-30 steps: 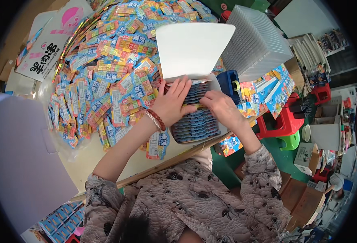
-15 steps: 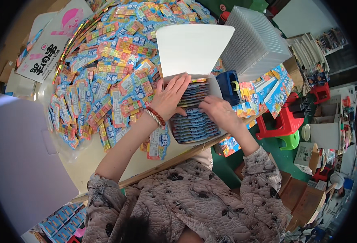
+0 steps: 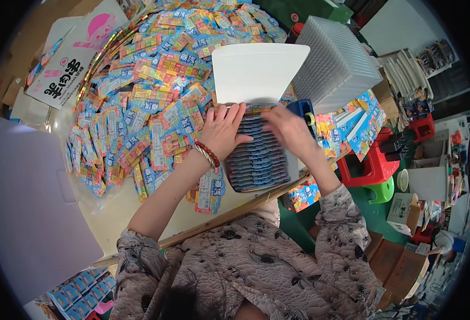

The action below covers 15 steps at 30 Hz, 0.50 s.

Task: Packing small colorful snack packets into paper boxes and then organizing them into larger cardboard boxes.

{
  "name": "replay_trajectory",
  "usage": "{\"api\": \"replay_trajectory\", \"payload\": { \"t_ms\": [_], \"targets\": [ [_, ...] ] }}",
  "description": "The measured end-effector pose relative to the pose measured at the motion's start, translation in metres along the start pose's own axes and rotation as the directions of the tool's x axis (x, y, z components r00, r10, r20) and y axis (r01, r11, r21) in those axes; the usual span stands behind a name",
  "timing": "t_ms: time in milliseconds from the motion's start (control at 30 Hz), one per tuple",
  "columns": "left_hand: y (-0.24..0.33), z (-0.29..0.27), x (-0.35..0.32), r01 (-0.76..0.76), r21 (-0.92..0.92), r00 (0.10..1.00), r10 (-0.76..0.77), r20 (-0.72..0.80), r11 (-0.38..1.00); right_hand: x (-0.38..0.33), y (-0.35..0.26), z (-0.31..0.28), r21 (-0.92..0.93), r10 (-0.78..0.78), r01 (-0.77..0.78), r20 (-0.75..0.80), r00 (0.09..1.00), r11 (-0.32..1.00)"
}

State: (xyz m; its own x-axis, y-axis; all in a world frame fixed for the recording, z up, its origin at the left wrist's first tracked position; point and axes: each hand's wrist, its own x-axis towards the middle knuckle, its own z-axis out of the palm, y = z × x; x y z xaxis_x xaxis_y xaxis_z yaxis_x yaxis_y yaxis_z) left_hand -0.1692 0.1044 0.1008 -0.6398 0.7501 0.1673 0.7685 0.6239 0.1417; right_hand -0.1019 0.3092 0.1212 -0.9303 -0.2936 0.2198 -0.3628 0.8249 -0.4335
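Note:
A white cardboard box with its lid flap [image 3: 259,72] raised stands near the table's front edge. Inside it, a tight row of blue-edged snack packets [image 3: 257,165] is stacked front to back. My left hand [image 3: 221,132] lies over the box's left side with fingers spread, thumb reaching onto the packets. Over the far right part of the row is my right hand [image 3: 291,133], fingers bent and smeared by motion. Whether it grips a packet cannot be made out. A loose packet [image 3: 210,189] lies just left of the box.
A large heap of colourful packets [image 3: 160,96] covers the table's left and back. Behind the box's right side stand a blue tape dispenser [image 3: 302,109] and stacked clear plastic trays [image 3: 336,61]. A pale panel [image 3: 32,197] rises at left. Red stool [image 3: 371,168] at right.
My right hand has moved from mid-row toward the far end of the box. More of the packets' blue edges now show. My left hand stays on the box's left side.

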Motion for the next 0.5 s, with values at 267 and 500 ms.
{"api": "replay_trajectory", "payload": {
  "t_ms": [267, 500],
  "targets": [
    [-0.013, 0.001, 0.026, -0.082, 0.084, 0.996, 0.085, -0.039, 0.993, 0.04, 0.023, 0.013, -0.46, -0.168, 0.144, -0.01, 0.986, 0.876],
    [-0.009, 0.018, 0.031, -0.068, 0.09, 0.994, 0.06, 0.09, 0.994, 0.048, 0.03, 0.045, -0.585, -0.094, 0.15, 0.126, 0.988, 0.797]
  ]
}}
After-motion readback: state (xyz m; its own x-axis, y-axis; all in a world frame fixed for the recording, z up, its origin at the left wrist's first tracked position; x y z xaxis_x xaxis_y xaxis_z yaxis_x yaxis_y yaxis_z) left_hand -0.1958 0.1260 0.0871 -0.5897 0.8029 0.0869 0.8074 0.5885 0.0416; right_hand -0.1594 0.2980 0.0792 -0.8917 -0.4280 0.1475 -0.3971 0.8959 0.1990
